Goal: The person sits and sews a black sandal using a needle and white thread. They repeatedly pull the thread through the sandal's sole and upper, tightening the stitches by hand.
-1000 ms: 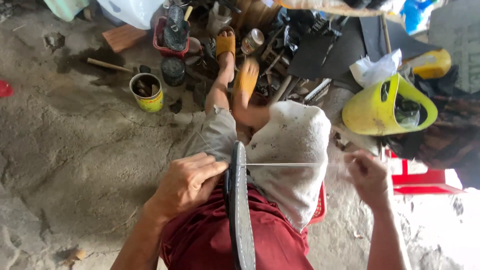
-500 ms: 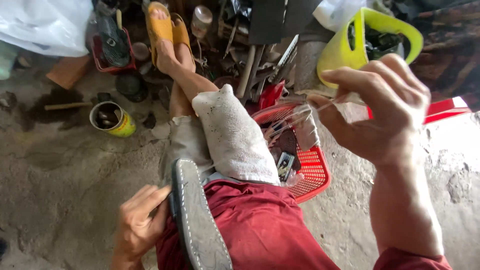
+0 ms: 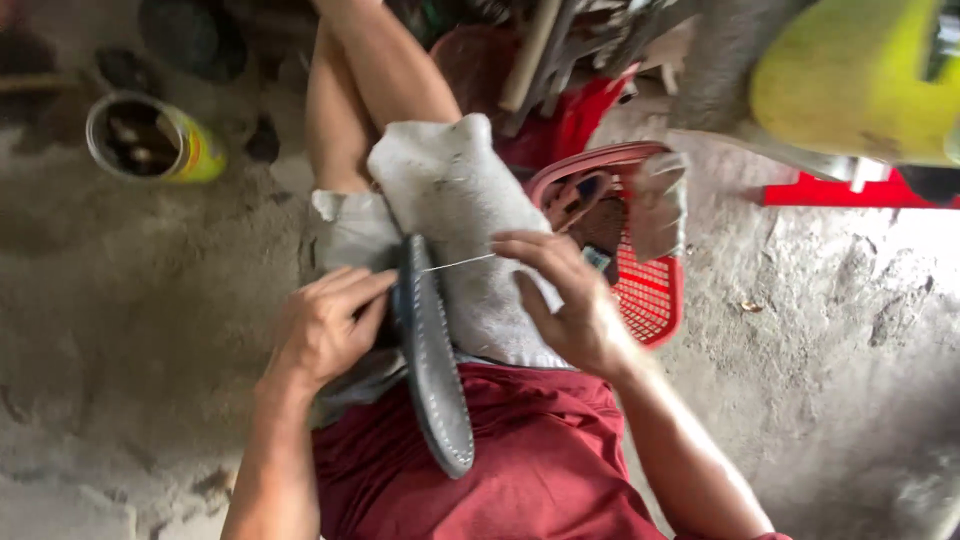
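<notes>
Only packaging showing is an open round tin [image 3: 150, 137] sitting on the dirt floor [image 3: 130, 300] at upper left, wearing a yellow label with a red patch. No signs or screens anywhere.

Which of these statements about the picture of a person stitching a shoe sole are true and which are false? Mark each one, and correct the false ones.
1. The left hand steadies the dark shoe sole on the lap. True.
2. The right hand holds a hammer. False: it pinches a thin thread running to the sole.
3. A red plastic basket sits to the person's right. True.
4. The tin can stands inside the basket. False: it lies on the ground on the left, apart from it.
5. A pale cloth covers the knee. True.
</notes>
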